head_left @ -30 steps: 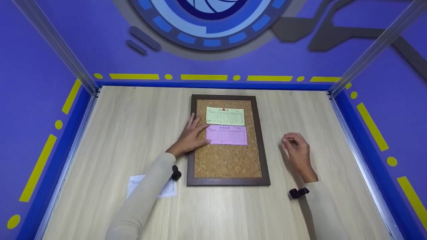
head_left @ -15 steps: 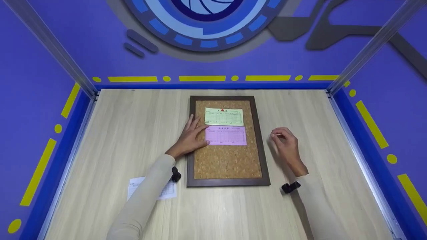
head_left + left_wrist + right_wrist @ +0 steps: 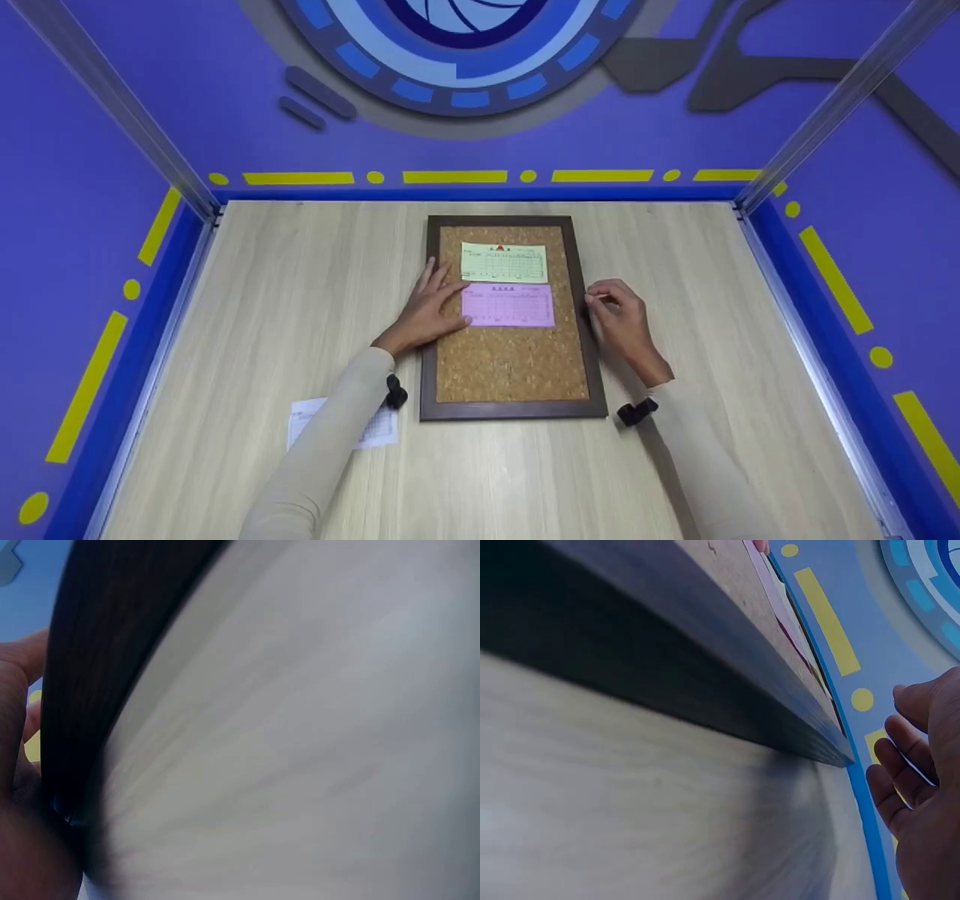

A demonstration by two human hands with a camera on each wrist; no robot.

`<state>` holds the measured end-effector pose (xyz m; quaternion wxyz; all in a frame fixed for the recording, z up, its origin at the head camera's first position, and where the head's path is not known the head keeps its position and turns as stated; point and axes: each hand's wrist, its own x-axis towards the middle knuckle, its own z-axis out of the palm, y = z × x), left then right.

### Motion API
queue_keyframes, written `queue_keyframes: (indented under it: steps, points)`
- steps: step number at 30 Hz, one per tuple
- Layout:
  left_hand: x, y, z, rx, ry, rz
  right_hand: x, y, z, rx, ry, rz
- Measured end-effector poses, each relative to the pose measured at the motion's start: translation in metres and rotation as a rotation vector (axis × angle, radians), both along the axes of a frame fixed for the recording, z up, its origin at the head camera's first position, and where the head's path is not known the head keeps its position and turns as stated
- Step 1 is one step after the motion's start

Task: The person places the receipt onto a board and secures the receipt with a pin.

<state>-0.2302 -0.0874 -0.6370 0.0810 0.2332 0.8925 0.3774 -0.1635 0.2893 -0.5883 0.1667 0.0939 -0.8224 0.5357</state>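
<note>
A framed cork board [image 3: 510,367] lies on the table, with a green slip [image 3: 504,262] under a red pin [image 3: 500,247] near its top. Just below lies a pink slip [image 3: 508,305]. My left hand [image 3: 429,309] spreads over the board's left edge, fingertips at the slips' left sides and thumb at the pink slip's lower corner. Beside the right frame edge, my right hand [image 3: 624,319] holds thumb and forefinger tips together, with a tiny pale speck at the tips; I cannot tell what it is. The right wrist view shows this hand's other fingers [image 3: 889,799] loosely curled.
A white printed slip [image 3: 380,430] lies at the lower left, partly under the left forearm. Blue-purple walls [image 3: 97,150] with yellow marks enclose the table [image 3: 300,285] at the back and both sides. Each wrist carries a small black camera [image 3: 637,412].
My right hand has moved left across the table to the board's right edge, thumb and forefinger still together. The left hand stays on the board, and the slips keep their places.
</note>
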Motion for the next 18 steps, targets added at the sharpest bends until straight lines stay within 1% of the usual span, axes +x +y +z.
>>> queue_keyframes:
  steps: [3, 7, 11, 13, 18]
  points:
    - [0.001, 0.000, 0.002, -0.012, -0.008, -0.003, -0.003, -0.006, 0.001, 0.001, -0.020, -0.001]
    - [0.002, 0.000, 0.004, -0.020, -0.021, -0.005, -0.008, -0.013, 0.000, 0.008, -0.058, -0.007]
    - [0.003, -0.001, 0.005, -0.013, -0.015, -0.005, -0.017, -0.015, -0.011, 0.035, -0.086, -0.017]
    - [0.003, -0.001, 0.004, -0.008, -0.009, -0.005, -0.019, -0.017, -0.014, 0.052, -0.092, -0.019]
    - [0.001, 0.000, 0.003, -0.013, -0.004, -0.006, -0.019, -0.025, -0.009, 0.062, -0.072, 0.015]
